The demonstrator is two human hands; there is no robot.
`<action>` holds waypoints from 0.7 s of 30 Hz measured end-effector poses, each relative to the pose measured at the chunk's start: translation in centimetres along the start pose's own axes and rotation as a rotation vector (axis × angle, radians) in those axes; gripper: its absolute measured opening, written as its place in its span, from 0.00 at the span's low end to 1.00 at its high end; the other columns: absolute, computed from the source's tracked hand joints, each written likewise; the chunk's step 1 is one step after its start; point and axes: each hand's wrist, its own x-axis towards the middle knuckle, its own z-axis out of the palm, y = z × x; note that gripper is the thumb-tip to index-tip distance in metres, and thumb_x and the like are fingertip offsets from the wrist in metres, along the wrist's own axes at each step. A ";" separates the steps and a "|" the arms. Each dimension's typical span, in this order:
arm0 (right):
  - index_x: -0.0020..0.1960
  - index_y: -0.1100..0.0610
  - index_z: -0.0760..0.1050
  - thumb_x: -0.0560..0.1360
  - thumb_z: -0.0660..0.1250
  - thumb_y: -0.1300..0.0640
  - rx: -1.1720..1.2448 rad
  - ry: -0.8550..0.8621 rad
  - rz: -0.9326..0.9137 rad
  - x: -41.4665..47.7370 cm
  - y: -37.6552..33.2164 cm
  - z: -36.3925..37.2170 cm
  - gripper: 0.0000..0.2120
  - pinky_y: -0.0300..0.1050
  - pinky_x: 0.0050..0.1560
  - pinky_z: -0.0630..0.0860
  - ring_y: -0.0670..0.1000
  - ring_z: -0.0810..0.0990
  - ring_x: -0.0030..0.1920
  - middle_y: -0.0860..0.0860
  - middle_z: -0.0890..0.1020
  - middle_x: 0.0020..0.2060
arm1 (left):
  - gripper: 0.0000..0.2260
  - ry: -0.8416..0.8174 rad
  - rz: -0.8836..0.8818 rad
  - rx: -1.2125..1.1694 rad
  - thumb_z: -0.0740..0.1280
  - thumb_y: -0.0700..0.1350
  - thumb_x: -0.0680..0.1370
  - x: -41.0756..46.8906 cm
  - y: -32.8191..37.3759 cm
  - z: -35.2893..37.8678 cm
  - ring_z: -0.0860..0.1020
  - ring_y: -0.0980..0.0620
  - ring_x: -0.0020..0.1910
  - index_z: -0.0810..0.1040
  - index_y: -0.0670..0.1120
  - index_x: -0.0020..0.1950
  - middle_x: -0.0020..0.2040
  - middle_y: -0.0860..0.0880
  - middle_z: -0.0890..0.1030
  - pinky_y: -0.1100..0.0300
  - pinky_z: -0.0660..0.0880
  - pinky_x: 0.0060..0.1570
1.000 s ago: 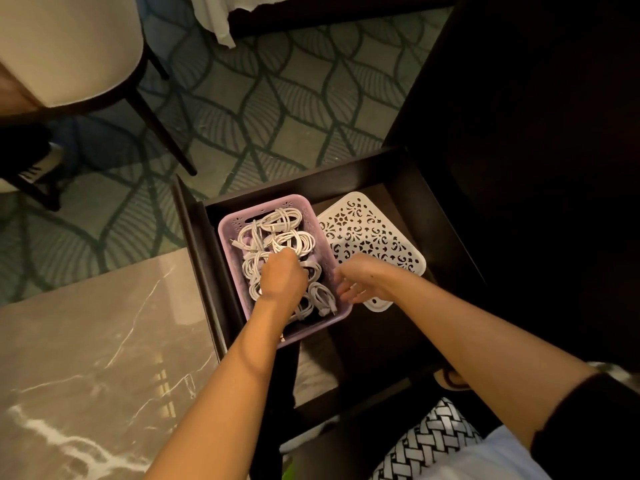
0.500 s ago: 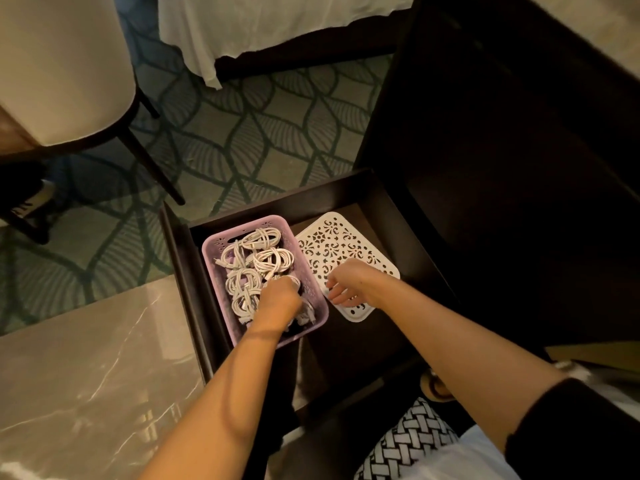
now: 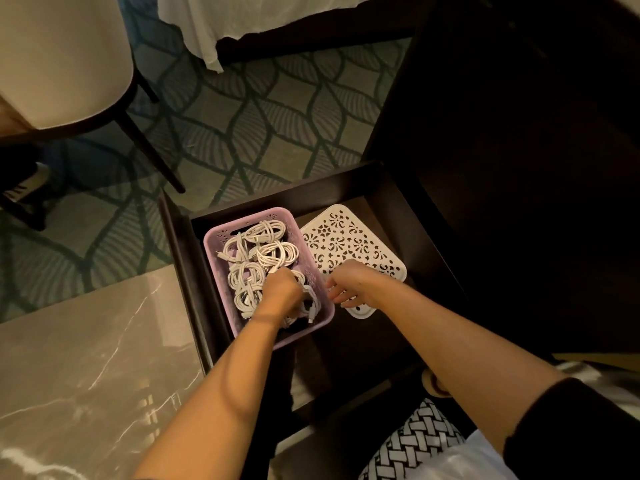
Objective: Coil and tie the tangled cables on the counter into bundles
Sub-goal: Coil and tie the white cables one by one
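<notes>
Dim hotel-ish room, patterned carpet [image 3: 242, 133], and everything that matters sits in one open dark drawer [image 3: 367, 341] next to the marble table [image 3: 86, 358].

Left hand [image 3: 282, 296] is down inside the lilac basket [image 3: 213, 251], knuckles up, fingers curled around one of the white cables [image 3: 266, 233] at the near end. The fingertips are buried, so I can't say exactly how it's held. Right hand [image 3: 353, 284] is grasping nothing: fingers loosely bent, hovering just beside the basket's right rim and above the near corner of the white cut-out lid [image 3: 349, 237].

My read: the coiling and tying is basically done and this is the stowing bit, tucking the last bundle in with the rest. Every cable I can see is already looped up and lying in the basket, none loose in the drawer. Next move probably calls for letting go of that bundle once it sits below the rim, then picking up the lid, which lies flat on the drawer floor touching the basket's right side, and lining it up over the top. Any coil riding high would stop it seating.

Counts: two hands, one basket, one lid, one drawer. Bundles, I get five clearly, maybe a sixth under the left hand. Further out, one chair [image 3: 62, 57] and a bed [image 3: 277, 15] with a white sheet.
</notes>
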 end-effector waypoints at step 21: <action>0.65 0.62 0.69 0.79 0.58 0.60 0.097 0.310 -0.178 -5.2 -2.0 -7.3 0.16 0.44 0.44 0.78 0.52 0.80 0.43 0.57 0.81 0.49 | 0.11 0.333 0.317 0.015 0.61 0.45 0.77 -5.6 9.6 -7.7 0.77 0.40 0.54 0.80 0.41 0.53 0.52 0.40 0.80 0.54 0.72 0.50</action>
